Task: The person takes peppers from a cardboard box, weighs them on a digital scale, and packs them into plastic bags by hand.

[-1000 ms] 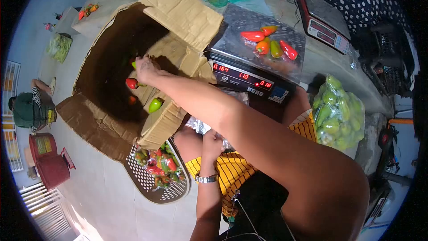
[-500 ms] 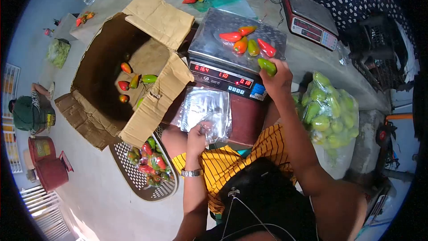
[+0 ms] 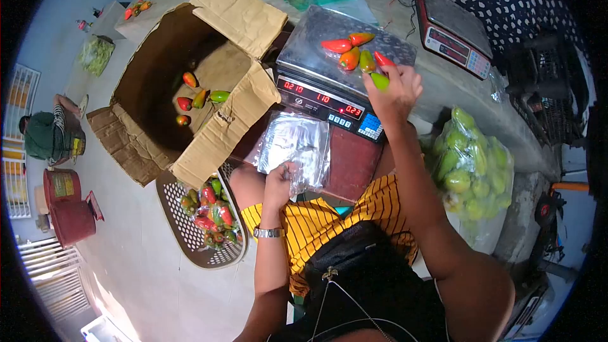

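Five peppers [image 3: 349, 59] lie on the scale [image 3: 308, 39], a sixth in hand.
The right hand [image 3: 398, 94], partly closed, holds a green pepper [image 3: 379, 82] at the plate's near edge; the left hand [image 3: 277, 183], fingers curled, grips the edge of clear plastic bags [image 3: 292, 139].

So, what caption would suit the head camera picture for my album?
Right hand holding a green pepper at the lit scale, left hand on clear plastic bags.
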### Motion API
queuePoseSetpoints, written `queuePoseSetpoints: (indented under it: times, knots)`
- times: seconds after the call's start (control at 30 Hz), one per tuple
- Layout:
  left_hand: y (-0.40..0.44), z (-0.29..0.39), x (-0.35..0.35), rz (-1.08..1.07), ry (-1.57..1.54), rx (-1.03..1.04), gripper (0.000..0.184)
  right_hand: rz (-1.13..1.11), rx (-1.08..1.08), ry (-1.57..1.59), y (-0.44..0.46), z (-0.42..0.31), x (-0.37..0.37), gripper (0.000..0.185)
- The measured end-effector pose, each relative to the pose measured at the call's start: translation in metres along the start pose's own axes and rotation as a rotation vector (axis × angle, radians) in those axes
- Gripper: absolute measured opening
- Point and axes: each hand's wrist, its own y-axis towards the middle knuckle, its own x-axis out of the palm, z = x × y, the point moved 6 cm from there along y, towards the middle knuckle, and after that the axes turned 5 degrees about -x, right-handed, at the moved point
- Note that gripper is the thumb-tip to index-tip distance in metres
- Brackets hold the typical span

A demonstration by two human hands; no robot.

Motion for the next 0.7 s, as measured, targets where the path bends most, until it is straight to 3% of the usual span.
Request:
queuePoseSetpoints:
  times: [0.23,0.33,0.43,0.47,0.5,0.57,0.63,0.7]
  knots:
    - [-0.006,0.017,0.003,-0.004,-0.056,0.019,0.038,-0.146,0.028,-0.164,0.020,0.001,0.028,0.034]
    - [-0.009,0.018,0.004,-0.013,-0.044,0.022,0.037,0.047,0.074,-0.014,0.024,-0.007,-0.001,0.029]
    - [0.000,0.006,0.001,0.002,0.011,0.033,0.038,0.311,0.093,0.435,0.029,-0.037,-0.026,0.032]
    - [0.001,0.001,0.001,0.008,0.024,0.030,0.039,0.305,-0.018,0.448,0.031,-0.065,-0.027,0.034]
    - [0.002,0.001,0.003,0.007,0.004,0.030,0.035,0.204,0.139,0.830,0.028,-0.091,-0.008,0.041]
    - [0.002,0.001,0.003,0.012,-0.032,0.028,0.028,-0.077,0.140,1.416,0.025,-0.185,0.013,0.040]
    - [-0.007,0.017,0.000,0.039,0.070,0.101,0.033,-0.273,-0.057,1.416,0.002,-0.276,0.055,0.045]
    - [-0.017,0.034,0.001,0.112,0.241,0.232,0.037,-0.371,-0.201,1.223,-0.008,-0.336,0.050,0.041]
